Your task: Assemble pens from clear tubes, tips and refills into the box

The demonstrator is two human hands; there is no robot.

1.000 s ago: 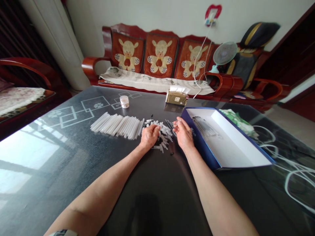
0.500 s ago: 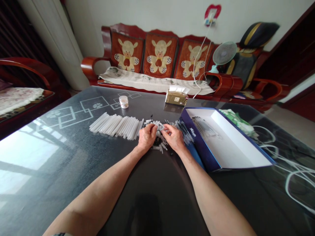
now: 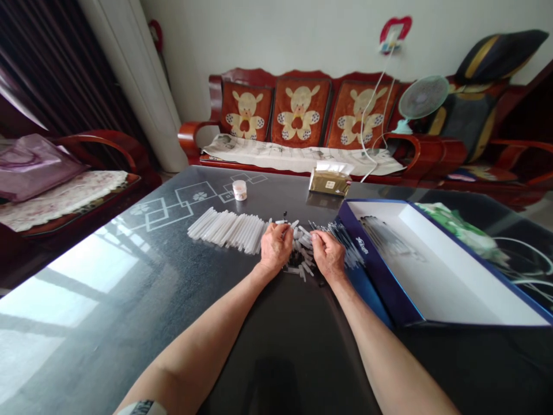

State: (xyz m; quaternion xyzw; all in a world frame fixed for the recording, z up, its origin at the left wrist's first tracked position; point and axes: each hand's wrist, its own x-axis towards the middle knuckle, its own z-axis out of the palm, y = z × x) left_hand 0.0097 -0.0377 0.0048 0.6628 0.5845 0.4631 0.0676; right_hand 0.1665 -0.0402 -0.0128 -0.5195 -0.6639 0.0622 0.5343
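Note:
Over a loose pile of small white and black pieces, resembling pen caps and plugs (image 3: 306,268), both hands are held close together. My left hand (image 3: 275,249) is closed in a pinch; a small dark bit shows at its fingertips, too small to name. Just right of the pile, my right hand (image 3: 329,255) is closed with thumb against fingers, and whatever it pinches is hidden. A row of translucent white tubes, like pen barrels (image 3: 228,229), lies left of my left hand. Thin dark-tipped sticks resembling pen refills (image 3: 351,245) lie beyond my right hand, against the box.
A blue box with a white inside (image 3: 449,282) stands at the right, holding several slim pens (image 3: 386,233). Farther back are a small white tub (image 3: 239,191) and a tissue box (image 3: 330,181). A green-white bag (image 3: 460,227) and white cables (image 3: 525,242) lie beyond the box.
The view has swung left, so everything sits farther right and lower. My hands have drawn slightly apart, and the fingers of my right hand are more curled in.

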